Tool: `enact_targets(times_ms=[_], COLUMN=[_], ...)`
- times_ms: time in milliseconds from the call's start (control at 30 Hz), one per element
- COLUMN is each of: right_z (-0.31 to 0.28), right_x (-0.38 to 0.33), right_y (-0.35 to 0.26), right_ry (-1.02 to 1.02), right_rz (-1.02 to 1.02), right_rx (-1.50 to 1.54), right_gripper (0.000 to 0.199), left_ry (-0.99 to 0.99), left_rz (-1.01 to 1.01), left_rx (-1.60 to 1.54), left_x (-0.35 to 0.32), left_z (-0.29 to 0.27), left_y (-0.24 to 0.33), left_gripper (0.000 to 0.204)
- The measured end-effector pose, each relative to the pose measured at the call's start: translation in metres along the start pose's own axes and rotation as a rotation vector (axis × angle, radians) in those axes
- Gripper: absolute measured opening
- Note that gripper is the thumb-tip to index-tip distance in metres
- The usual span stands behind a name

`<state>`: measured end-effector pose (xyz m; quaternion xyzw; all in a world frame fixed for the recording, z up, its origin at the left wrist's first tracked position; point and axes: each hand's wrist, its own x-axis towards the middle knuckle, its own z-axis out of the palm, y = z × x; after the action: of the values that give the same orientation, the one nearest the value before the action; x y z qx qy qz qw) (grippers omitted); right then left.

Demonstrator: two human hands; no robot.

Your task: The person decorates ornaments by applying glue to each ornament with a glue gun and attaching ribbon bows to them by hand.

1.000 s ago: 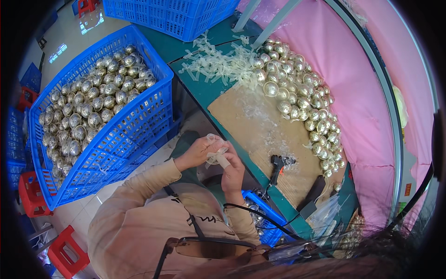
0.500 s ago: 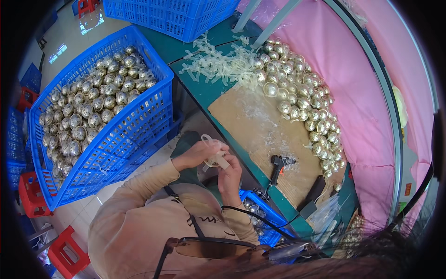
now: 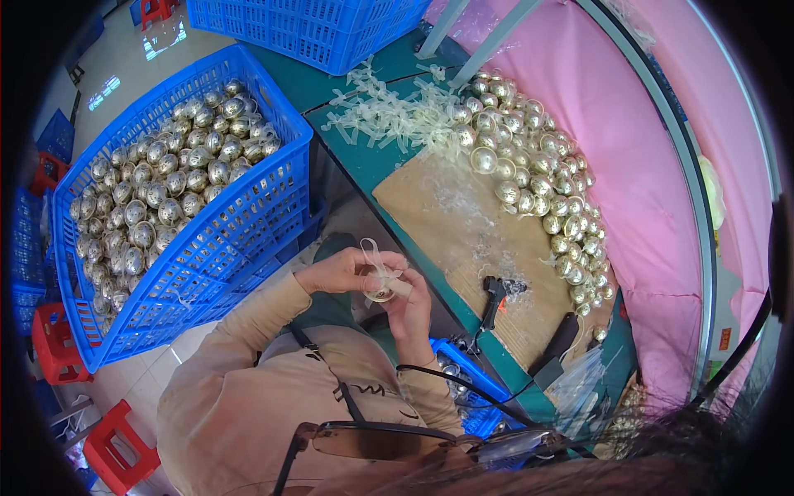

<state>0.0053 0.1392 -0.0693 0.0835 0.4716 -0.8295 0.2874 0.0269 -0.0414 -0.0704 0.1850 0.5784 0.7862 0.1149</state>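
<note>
A small gold ball [image 3: 381, 291] with a pale ribbon loop [image 3: 374, 252] is held between the left hand [image 3: 343, 270] and the right hand [image 3: 411, 307], close above the lap. A blue crate [image 3: 240, 219] filled with gold balls is seen at the left. More loose balls [image 3: 538, 182] and ribbon pieces [image 3: 389, 116] are spread on the green bench [image 3: 364, 165]. A black tool [image 3: 494, 293] lies on a brown board [image 3: 463, 223].

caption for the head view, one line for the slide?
Both hands, left hand and right hand, hold a gold ball with a pale ribbon loop beside a blue crate.
</note>
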Motion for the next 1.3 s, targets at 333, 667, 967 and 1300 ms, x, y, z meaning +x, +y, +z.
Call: enact_targets(times_ms=[333, 667, 967, 1300], right_z=[0.006, 0.008, 0.007, 0.004], right_x=[-0.009, -0.013, -0.017, -0.023], right_y=[-0.013, 0.002, 0.005, 0.016], right_ry=[-0.231, -0.182, -0.123, -0.129], right_rz=[0.079, -0.322, -0.403, -0.494], right_rx=[0.068, -0.253, -0.289, -0.329], right_gripper=[0.059, 0.083, 0.083, 0.083], left_ry=[0.04, 0.089, 0.255, 0.291], left_rz=[-0.077, -0.006, -0.051, -0.029], left_rx=[-0.364, -0.32, -0.263, -0.312], left_x=[-0.003, 0.006, 0.012, 0.009], left_z=[-0.004, 0.017, 0.035, 0.044], left_y=[-0.003, -0.002, -0.001, -0.011], left_gripper=[0.07, 0.078, 0.069, 0.066])
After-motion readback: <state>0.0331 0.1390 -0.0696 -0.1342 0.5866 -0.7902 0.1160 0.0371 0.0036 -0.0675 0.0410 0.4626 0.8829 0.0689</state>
